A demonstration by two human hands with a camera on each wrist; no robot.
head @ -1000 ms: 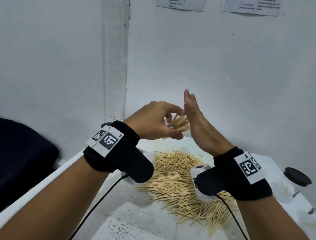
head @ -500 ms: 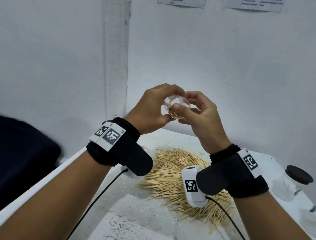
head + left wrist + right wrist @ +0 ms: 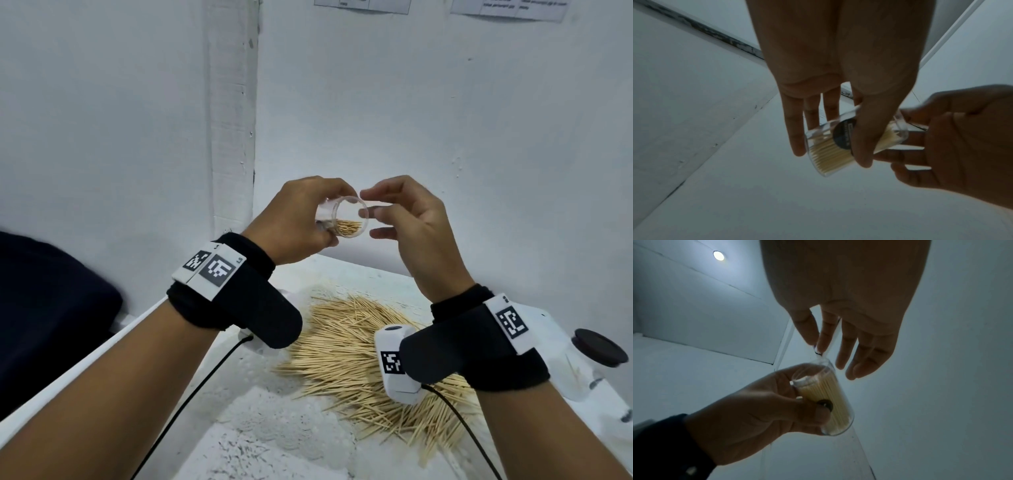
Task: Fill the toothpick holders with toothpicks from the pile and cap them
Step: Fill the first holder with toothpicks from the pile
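My left hand (image 3: 305, 216) grips a clear toothpick holder (image 3: 342, 219) in the air above the table. It is tilted, with its open mouth turned toward my right hand. A bundle of toothpicks lies inside it, clear in the left wrist view (image 3: 830, 155) and the right wrist view (image 3: 828, 399). My right hand (image 3: 407, 222) hovers just beside the rim with its fingers loosely spread, holding nothing. The pile of toothpicks (image 3: 356, 349) is spread on the white table (image 3: 274, 431) below both hands.
A second clear holder with a dark round cap (image 3: 597, 347) stands at the table's right edge. White walls close in behind and to the left. A dark shape (image 3: 51, 308) sits off the table's left edge. Cables trail from both wrist cameras.
A second ago my right palm pressed flat on toothpick ends sticking out of the holder. Then its fingers reached the mouth. They have now drawn back, and the toothpicks sit inside.
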